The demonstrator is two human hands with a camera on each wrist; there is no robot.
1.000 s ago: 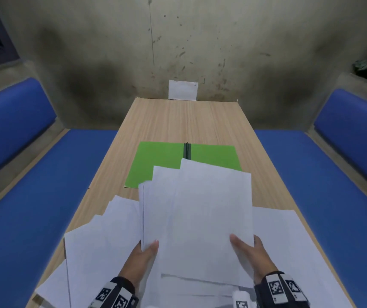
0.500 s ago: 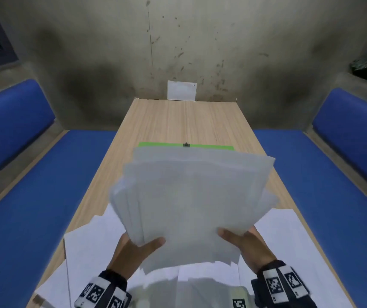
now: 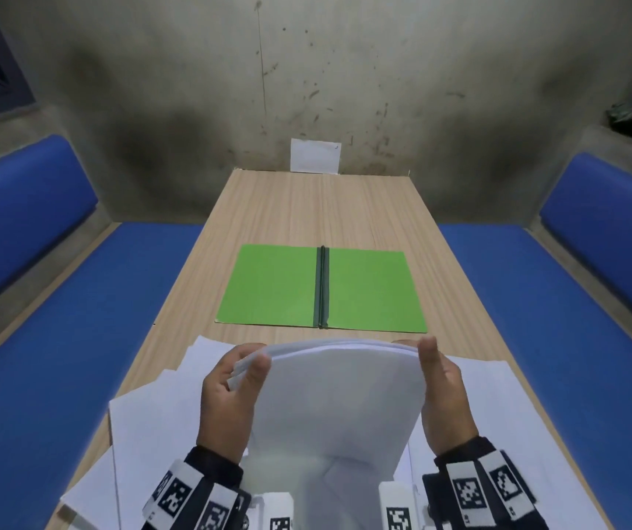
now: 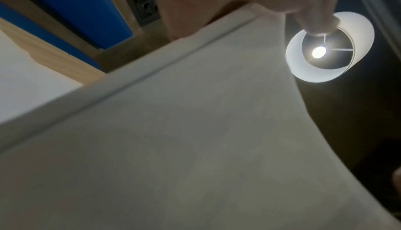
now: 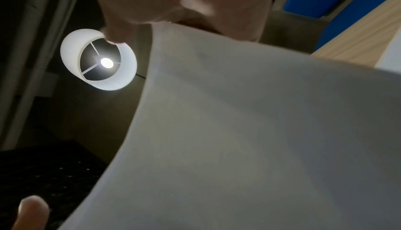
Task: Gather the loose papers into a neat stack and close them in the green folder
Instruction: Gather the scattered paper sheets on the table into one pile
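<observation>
Two hands are wrapped round a bowed bundle of white paper sheets (image 3: 339,392), which is held upright near the front of the long wood-grain desk (image 3: 322,208): the left hand (image 3: 228,403) is curled on its left edge with the thumb across the front, and the right hand (image 3: 442,392) is clamped on the right edge in the same way. The flat green card folder (image 3: 322,288) with its dark centre spine is lying open just beyond the bundle, nothing resting on it. More loose white sheets (image 3: 161,411) are spread on the desk beneath and beside the hands, so the gathering is judged unfinished. A corner is seen sticking out by the left thumb, so the bundle is not yet squared; if the grip is loosened while tapping, sheets could be fanned out or slid off the near desk edge. Loose sheets under the bundle could be dragged or creased. Bare desk is left beyond the folder, and blue padded benches (image 3: 88,330) are set along both sides.
</observation>
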